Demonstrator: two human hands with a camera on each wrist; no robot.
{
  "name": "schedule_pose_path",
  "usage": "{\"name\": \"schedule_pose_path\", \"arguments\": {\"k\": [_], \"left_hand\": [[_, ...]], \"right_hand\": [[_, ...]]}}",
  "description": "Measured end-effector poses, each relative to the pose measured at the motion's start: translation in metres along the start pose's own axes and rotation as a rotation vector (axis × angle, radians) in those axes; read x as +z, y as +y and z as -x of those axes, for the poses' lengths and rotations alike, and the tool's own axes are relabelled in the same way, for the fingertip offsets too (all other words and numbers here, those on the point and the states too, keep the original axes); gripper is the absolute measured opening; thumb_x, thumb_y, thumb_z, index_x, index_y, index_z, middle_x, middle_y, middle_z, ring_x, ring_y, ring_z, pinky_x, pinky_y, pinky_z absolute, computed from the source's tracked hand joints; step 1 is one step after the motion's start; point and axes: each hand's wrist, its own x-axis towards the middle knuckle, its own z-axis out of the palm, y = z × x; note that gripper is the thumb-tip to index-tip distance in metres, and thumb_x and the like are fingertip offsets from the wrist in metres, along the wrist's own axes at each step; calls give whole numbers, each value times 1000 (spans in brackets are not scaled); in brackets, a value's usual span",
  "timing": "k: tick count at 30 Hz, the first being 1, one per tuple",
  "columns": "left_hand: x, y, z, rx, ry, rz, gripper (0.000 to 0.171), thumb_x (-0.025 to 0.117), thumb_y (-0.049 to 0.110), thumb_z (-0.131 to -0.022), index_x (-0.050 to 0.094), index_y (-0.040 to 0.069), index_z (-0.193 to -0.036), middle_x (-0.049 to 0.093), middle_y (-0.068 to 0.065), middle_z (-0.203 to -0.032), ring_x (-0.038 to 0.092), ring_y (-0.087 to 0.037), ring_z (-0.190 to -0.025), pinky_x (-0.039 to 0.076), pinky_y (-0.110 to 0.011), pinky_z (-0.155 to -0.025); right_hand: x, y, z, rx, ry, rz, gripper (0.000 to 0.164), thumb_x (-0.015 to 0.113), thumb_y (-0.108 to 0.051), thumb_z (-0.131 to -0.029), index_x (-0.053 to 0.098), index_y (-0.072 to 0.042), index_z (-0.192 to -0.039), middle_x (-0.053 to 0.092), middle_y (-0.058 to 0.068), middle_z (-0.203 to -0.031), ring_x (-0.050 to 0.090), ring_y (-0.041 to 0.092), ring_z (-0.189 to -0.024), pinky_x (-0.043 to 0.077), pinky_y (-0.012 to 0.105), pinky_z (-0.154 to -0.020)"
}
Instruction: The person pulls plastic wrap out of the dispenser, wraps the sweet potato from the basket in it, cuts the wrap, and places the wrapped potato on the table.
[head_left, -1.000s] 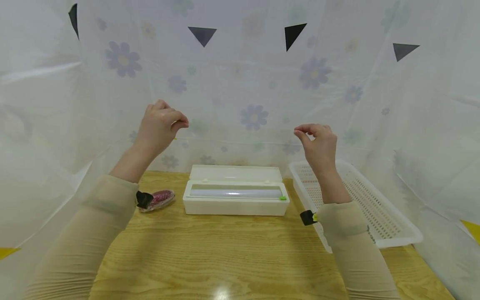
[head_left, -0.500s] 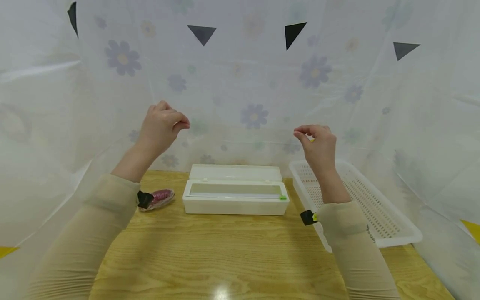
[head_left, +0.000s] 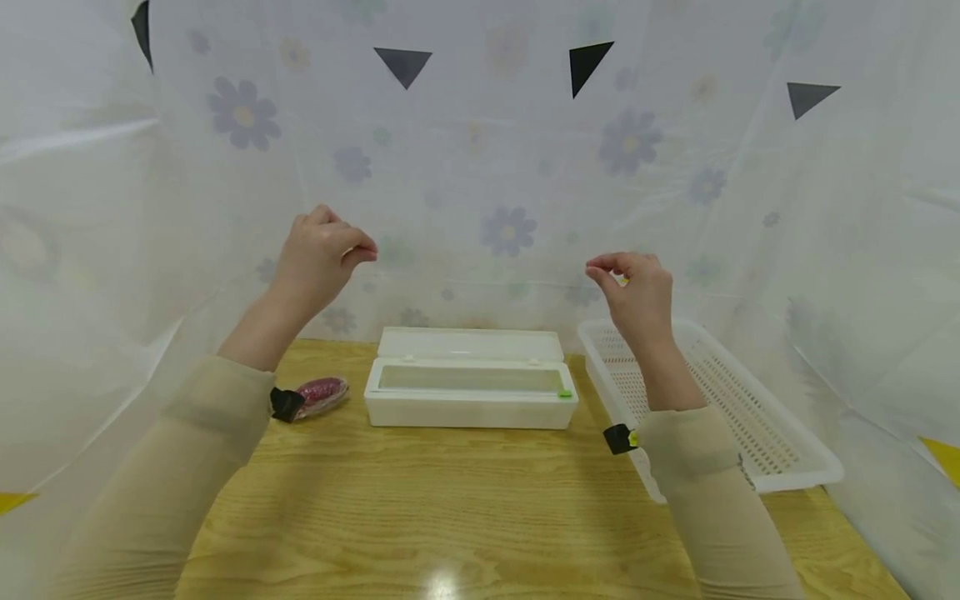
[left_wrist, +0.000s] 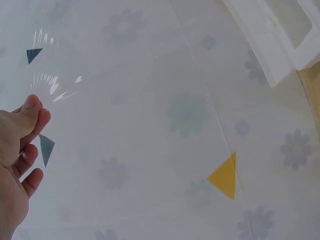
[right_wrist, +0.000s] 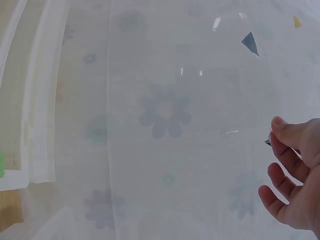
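Observation:
My left hand point(head_left: 322, 250) is raised at the left, thumb and fingertips pinching a sheet of clear cling film point(left_wrist: 53, 87). Creases and glints fan out from that pinch in the left wrist view. My right hand point(head_left: 637, 292), held up at about the same height on the right, pinches the film too, and faint glints show beside its fingertips in the right wrist view. The sheet is nearly invisible in the head view. Below and between the hands stands a white cling film dispenser point(head_left: 471, 414), its lid point(head_left: 468, 343) raised at the back and a green slider point(head_left: 565, 393) at its right end.
A dark red item in clear wrapping point(head_left: 322, 396) lies on the wooden table point(head_left: 420, 508), left of the dispenser. A white perforated basket point(head_left: 795, 479) stands at the right, partly behind my right forearm. A flowered plastic curtain point(head_left: 480, 167) with triangular stickers hangs behind.
The pale band in the dispenser's window has thinned and gone from sight. Both hands keep their pinch and have barely moved, the right a touch lower.

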Motion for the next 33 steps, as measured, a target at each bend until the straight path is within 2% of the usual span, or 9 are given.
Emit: {"name": "schedule_pose_path", "arguments": {"k": [11, 17, 22, 28, 33], "left_hand": [[-5, 2, 21, -2, -37, 23, 4, 75, 7, -77, 73, 5, -80, 70, -11, -74, 45, -26, -71, 30, -40, -65], [-9, 4, 28, -1, -33, 47, 5, 75, 6, -76, 74, 6, -81, 70, -10, -75, 44, -23, -71, 26, -36, -64], [-14, 8, 33, 32, -14, 84, 8, 77, 5, -74, 75, 6, -82, 69, -8, -72, 41, -22, -68, 24, -34, -62], [-24, 13, 43, 56, -26, 117, 11, 78, 4, -71, 75, 6, -82, 68, -6, -71, 37, -19, -64, 27, -33, -62], [-35, 22, 54, 49, -63, 145, 12, 79, 2, -70, 74, 6, -81, 68, -4, -72, 41, -18, -67, 30, -32, -64]], "right_hand": [[-5, -1, 14, -37, -92, 6, 15, 69, -18, -87, 74, -7, -95, 70, 10, -89, 50, 24, -82, 36, 34, -74], [-14, -5, 23, -46, -110, -18, 14, 69, -19, -87, 74, -8, -95, 71, 9, -90, 53, 22, -84, 38, 34, -75], [-22, -6, 32, -37, -130, -53, 13, 69, -19, -87, 75, -10, -94, 69, 8, -92, 56, 21, -88, 40, 31, -78], [-29, -6, 42, -38, -156, -85, 11, 72, -17, -84, 75, -12, -94, 70, 5, -93, 55, 10, -88, 41, 21, -77], [-37, -9, 51, -26, -216, -82, 13, 72, -20, -84, 74, -13, -94, 69, 2, -95, 54, 0, -88, 42, 22, -78]]}}
